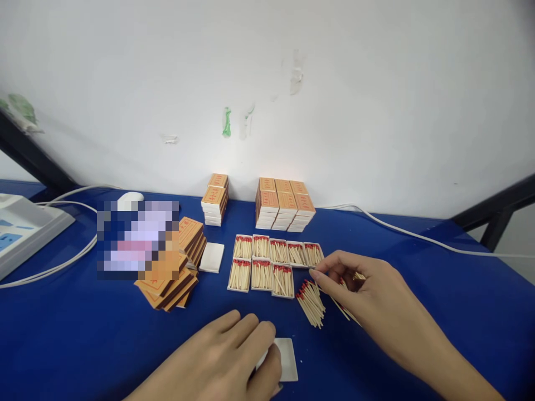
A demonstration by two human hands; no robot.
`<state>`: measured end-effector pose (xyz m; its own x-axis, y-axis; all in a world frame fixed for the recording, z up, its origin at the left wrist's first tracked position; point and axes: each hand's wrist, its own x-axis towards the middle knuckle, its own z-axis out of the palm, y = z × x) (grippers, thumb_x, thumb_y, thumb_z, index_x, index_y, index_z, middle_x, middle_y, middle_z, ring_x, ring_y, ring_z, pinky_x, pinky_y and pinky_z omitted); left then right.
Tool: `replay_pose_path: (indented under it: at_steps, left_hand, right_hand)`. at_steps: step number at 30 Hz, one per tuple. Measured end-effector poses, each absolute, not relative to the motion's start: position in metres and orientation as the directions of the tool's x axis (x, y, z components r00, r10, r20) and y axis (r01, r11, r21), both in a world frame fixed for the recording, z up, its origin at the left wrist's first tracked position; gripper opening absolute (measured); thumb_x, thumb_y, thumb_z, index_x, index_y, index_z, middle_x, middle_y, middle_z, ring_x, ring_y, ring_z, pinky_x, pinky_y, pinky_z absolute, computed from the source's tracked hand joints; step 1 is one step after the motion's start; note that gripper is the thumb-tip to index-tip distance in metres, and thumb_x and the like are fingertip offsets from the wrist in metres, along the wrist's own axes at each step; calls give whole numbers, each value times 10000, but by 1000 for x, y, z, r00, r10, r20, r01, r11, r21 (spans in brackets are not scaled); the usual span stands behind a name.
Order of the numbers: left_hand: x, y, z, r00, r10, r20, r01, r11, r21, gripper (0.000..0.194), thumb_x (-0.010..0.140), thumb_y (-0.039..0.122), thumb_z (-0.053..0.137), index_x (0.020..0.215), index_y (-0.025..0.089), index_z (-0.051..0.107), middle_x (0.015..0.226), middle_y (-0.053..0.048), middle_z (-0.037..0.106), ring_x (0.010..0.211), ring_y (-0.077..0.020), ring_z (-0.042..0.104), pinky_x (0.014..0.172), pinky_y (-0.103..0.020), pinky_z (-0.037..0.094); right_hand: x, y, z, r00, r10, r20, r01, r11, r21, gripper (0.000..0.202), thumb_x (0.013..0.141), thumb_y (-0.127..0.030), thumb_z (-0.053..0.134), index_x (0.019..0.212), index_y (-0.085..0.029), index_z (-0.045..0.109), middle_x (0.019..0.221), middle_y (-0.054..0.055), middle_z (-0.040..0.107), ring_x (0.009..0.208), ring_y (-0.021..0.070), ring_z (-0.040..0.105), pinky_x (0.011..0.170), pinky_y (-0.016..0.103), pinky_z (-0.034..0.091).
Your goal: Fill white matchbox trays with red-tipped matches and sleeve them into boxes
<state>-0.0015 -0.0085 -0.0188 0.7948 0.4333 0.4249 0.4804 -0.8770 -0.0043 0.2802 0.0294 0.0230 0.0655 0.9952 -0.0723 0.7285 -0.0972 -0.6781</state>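
My left hand [234,353] is low in the middle, its fingers bent over an empty white matchbox tray [289,359]. The fingers hide part of that tray. My right hand [371,301] is curled, thumb and fingertips pinched together over loose matches. Some matches show under and between its fingers, though how many it grips is hidden. Beside it lies a small heap of red-tipped matches [310,305] on the table. Just behind, two rows of white trays filled with matches [261,274] stand side by side.
Orange matchbox sleeves [171,278] lie in a loose pile at left, near a white tray [212,257]. Stacked matchboxes [285,203] and a smaller stack [215,199] stand by the wall. A white cable [401,239] crosses the back of the blue table [443,289].
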Motion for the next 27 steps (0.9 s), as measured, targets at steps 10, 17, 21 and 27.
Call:
replay_pose_path:
  at_steps: [10,17,21,27]
  left_hand:
    - [2,-10,-17,804,451,387,477,-878,33,40,1117,192,744,1103,185,708,1048,-27,771,843,-222,747,695,-399,585]
    - [-2,-9,-14,814,462,353,477,-877,49,89,1098,194,786,1093,189,697,1076,-19,777,893,-228,768,703,-403,594]
    - [-3,-11,-12,828,445,342,460,-887,39,102,1107,197,781,1066,194,688,1051,-10,764,875,-221,766,699,-407,594]
    - [-2,-12,-12,820,459,342,476,-879,38,95,1123,215,773,1098,189,686,1074,-19,766,901,-221,764,730,-397,597]
  right_hand:
    - [285,28,27,16,989,-144,809,-97,-579,402,977,-635,630,845,-286,779,732,29,736,662,214,621,589,335,426]
    - [291,31,23,53,977,-204,874,-145,-465,401,975,-657,609,891,-312,796,797,36,777,696,241,671,623,358,455]
    - [290,28,25,29,978,-208,879,-124,-461,374,983,-599,632,813,-306,790,752,28,774,670,233,674,597,350,434]
    - [295,28,29,-11,989,-149,868,-65,-493,451,1033,-604,635,744,-291,785,669,34,730,612,224,644,549,341,406]
